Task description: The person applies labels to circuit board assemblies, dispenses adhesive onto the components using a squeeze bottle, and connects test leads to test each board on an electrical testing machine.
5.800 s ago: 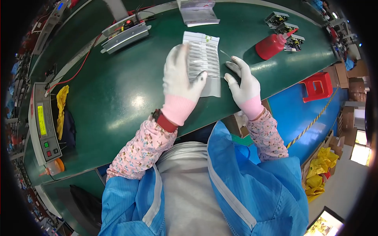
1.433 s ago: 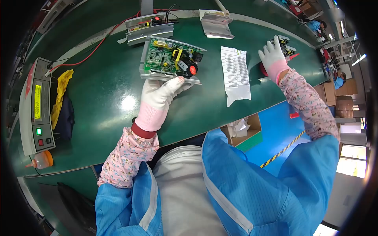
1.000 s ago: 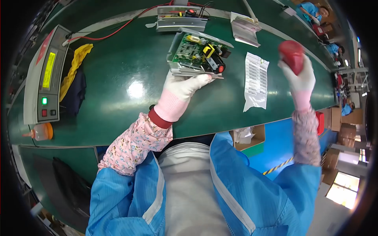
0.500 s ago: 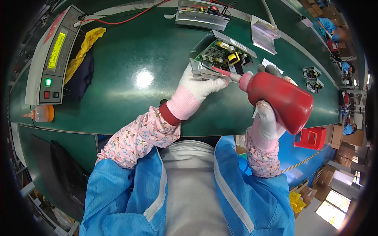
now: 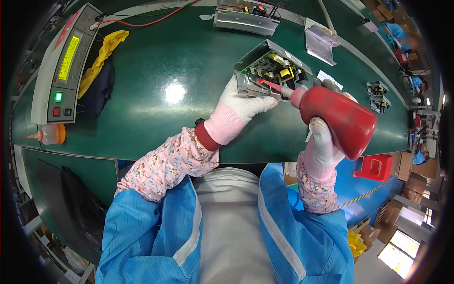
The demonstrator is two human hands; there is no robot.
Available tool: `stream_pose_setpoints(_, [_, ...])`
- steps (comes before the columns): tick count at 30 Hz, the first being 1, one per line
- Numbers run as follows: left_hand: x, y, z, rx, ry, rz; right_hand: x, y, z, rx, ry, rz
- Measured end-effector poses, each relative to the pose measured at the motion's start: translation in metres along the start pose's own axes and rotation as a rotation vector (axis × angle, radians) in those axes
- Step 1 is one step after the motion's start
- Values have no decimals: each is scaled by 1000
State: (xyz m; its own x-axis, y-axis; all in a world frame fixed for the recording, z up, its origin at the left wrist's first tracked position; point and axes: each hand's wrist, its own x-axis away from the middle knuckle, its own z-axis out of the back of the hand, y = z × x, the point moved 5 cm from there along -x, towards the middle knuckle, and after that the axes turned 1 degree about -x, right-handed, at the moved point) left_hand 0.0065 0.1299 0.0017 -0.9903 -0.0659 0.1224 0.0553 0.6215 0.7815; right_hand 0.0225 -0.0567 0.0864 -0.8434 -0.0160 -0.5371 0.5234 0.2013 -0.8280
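A white glove with a pink cuff covers my left hand (image 5: pixel 241 106), which grips the near left side of a circuit board in a metal frame (image 5: pixel 272 66). Green board, white parts and yellow components show inside that frame, and it is tilted up off the green bench. My right hand (image 5: pixel 321 142), gloved too, is wrapped round a red squeeze bottle (image 5: pixel 338 118). The bottle lies on its side in the air, its thin red nozzle pointing left. The nozzle tip reaches over the frame's near edge; whether it touches anything there, I cannot tell.
At the left stands a tester (image 5: pixel 66 66) with a lit yellow display, beside a yellow cloth (image 5: pixel 101 61) and a small orange-based bottle (image 5: pixel 52 134). Another framed board (image 5: pixel 246 21) and an aluminium bracket (image 5: pixel 321 43) lie at the back. Small boards (image 5: pixel 378 97) sit far right, above a red stool (image 5: pixel 376 167).
The framed board has shifted slightly right and turned a little, with my left hand on it. The bottle has moved a touch right, its nozzle still over the frame.
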Motion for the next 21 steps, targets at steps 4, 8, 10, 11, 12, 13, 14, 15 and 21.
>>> stream_pose_setpoints(4, [0, -2, -1, 7, 3, -20, 0, 1, -1, -6, 4, -40])
stream_pose_setpoints(8, [1, 1, -5, -43, -13, -122, -5, -4, -11, -46, -29, -22])
stream_pose_setpoints(10, [0, 3, -5, -35, -19, -84, -12, -4, -5, -366, 91, -182])
stream_pose_setpoints(11, [-1, 5, -5, -30, -21, -65, -15, -2, -2, -526, 150, -263])
stream_pose_setpoints(12, [-1, 5, -5, -25, -22, -47, -17, 1, 1, -686, 209, -345])
stream_pose_setpoints(13, [-2, 7, -6, -24, -22, -47, -18, 0, 7, -685, 207, -345])
stream_pose_setpoints(14, [-2, 8, -8, 49, -36, -48, -18, -1, 15, -902, 239, -418])
stream_pose_setpoints(15, [-3, 9, -10, 122, -52, -49, -18, -2, 23, -1120, 270, -488])
stream_pose_setpoints(21, [-4, 11, -14, 278, -89, -44, 6, 4, 48, -659, 250, -385])
